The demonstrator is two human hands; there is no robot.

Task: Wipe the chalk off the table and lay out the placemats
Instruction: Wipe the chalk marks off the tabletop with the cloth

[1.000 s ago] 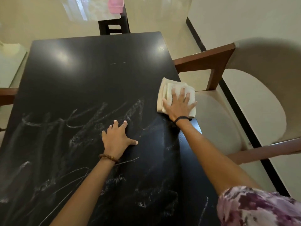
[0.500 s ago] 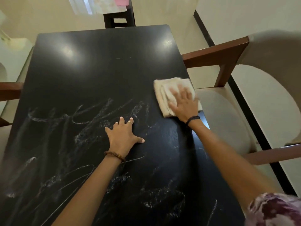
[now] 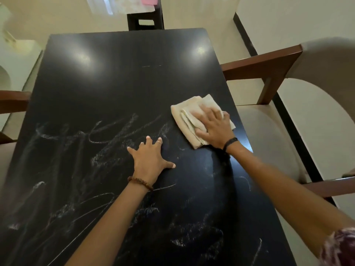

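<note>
A glossy black table (image 3: 119, 77) fills the view. White chalk scribbles (image 3: 107, 143) cover its near and left parts, smeared in places. A folded cream cloth (image 3: 187, 116) lies near the right edge. My right hand (image 3: 213, 127) presses flat on the cloth with its fingers spread. My left hand (image 3: 148, 160) rests palm down on the tabletop among the chalk marks, fingers apart, holding nothing. No placemats show on the table.
A wooden armchair with a cream seat (image 3: 269, 135) stands close along the table's right side. Another wooden armrest (image 3: 11, 100) shows at the left. A dark chair back (image 3: 145, 20) stands at the far end, with a pink object (image 3: 148, 0) beyond it.
My right hand has slid the cloth leftward from the table's right edge toward the chalk marks. My left hand has stayed planted in place.
</note>
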